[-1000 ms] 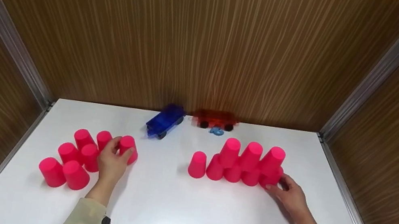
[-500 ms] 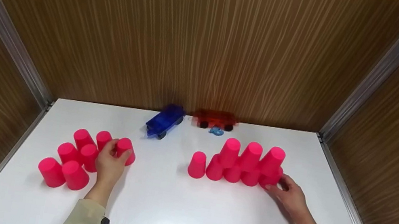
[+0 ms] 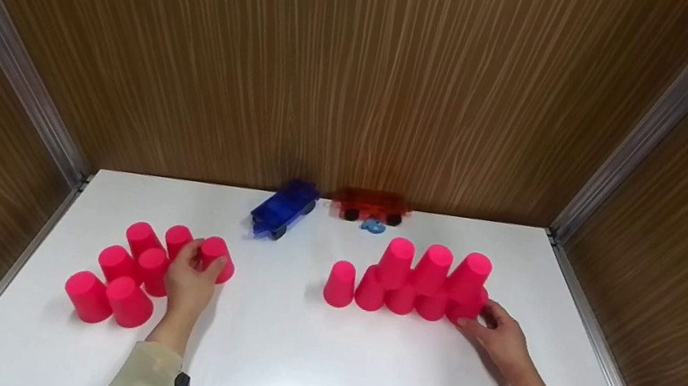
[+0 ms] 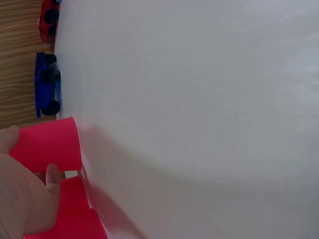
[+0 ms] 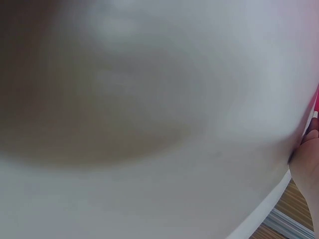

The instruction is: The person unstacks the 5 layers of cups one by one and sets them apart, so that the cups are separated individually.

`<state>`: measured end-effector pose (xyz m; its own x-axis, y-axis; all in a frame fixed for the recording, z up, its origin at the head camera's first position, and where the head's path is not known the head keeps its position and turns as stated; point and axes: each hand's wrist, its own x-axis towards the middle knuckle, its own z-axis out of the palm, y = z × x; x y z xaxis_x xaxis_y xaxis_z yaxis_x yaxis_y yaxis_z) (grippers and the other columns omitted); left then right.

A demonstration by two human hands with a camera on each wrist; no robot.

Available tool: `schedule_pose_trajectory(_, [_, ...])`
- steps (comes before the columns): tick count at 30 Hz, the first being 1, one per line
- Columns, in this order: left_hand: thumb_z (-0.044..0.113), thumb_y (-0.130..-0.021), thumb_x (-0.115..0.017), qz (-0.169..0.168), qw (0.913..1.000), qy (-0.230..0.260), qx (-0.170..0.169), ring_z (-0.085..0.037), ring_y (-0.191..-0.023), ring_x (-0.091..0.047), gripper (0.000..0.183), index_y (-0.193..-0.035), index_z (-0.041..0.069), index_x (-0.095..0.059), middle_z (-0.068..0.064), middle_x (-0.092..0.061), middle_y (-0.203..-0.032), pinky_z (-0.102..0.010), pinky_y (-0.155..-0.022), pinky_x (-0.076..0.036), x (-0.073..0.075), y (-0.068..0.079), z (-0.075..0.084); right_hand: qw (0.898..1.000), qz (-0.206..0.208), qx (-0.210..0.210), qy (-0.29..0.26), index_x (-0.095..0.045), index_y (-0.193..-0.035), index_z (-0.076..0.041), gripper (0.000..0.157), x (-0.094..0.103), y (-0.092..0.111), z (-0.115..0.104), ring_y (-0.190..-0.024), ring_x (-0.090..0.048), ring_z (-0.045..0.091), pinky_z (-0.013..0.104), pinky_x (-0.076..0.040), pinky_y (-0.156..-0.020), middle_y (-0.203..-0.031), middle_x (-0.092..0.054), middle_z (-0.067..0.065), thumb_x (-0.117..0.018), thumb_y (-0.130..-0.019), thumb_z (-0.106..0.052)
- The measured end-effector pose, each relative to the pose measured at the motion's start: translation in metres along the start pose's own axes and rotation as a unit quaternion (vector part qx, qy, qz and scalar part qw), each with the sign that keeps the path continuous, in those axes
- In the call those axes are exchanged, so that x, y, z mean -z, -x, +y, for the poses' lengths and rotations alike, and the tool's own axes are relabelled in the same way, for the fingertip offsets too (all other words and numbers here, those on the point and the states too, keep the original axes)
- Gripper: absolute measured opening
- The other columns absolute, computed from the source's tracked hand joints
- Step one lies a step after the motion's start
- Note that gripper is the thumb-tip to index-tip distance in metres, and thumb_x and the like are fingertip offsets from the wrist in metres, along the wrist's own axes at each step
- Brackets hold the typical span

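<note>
Two groups of pink cups stand upside down on the white table [image 3: 312, 371]. My left hand [image 3: 203, 258] grips the rightmost cup [image 3: 216, 254] of the loose left cluster [image 3: 116, 280], thumb on one side and fingers on the other. In the left wrist view that cup [image 4: 47, 144] sits against my left hand [image 4: 20, 194], with another cup [image 4: 75, 214] below it. On the right a two-tier cup stack [image 3: 432, 272] has three cups on top of a longer bottom row. My right hand [image 3: 476, 315] pinches the bottom row's right end cup [image 3: 467, 305]. The right wrist view is mostly blurred table.
A blue toy car [image 3: 283, 207] and a red toy car [image 3: 370, 205] sit at the table's far edge against the wooden wall, with a small blue piece [image 3: 373, 226] beside them. Wood panels with metal corner strips enclose the table on three sides.
My left hand has drawn its cup slightly left, toward the cluster. The right hand and the stack have not moved.
</note>
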<state>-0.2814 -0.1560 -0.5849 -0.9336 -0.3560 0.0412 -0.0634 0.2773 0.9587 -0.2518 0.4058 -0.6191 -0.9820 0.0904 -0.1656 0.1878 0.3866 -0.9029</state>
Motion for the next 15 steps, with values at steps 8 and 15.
schedule_pose_trajectory(8, [0.012, -0.103, -0.071, 0.001, 1.0, 0.001, -0.003, -0.039, -0.14, -0.051, 0.058, -0.154, 0.001, -0.048, -0.022, -0.054, -0.151, -0.049, -0.116, -0.045, 0.0012, -0.0008, 0.0005, 1.0, -0.002, -0.003, -0.004, -0.039, -0.164, -0.015, 0.085, -0.0008, 0.0015, -0.0004, -0.151, -0.034, 0.042, 0.051, -0.047, -0.114, -0.164, -0.039, 0.016, -0.081, -0.095, -0.041])
schedule_pose_trajectory(15, [0.015, -0.102, -0.073, -0.004, 1.0, -0.002, 0.002, -0.039, -0.142, -0.048, 0.061, -0.156, 0.003, -0.046, -0.021, -0.052, -0.153, -0.05, -0.115, -0.045, 0.0024, -0.001, 0.0018, 1.0, -0.003, -0.012, -0.007, -0.038, -0.164, -0.016, 0.088, -0.0009, -0.0001, 0.0005, -0.151, -0.034, 0.042, 0.051, -0.048, -0.113, -0.164, -0.038, 0.015, -0.082, -0.094, -0.043])
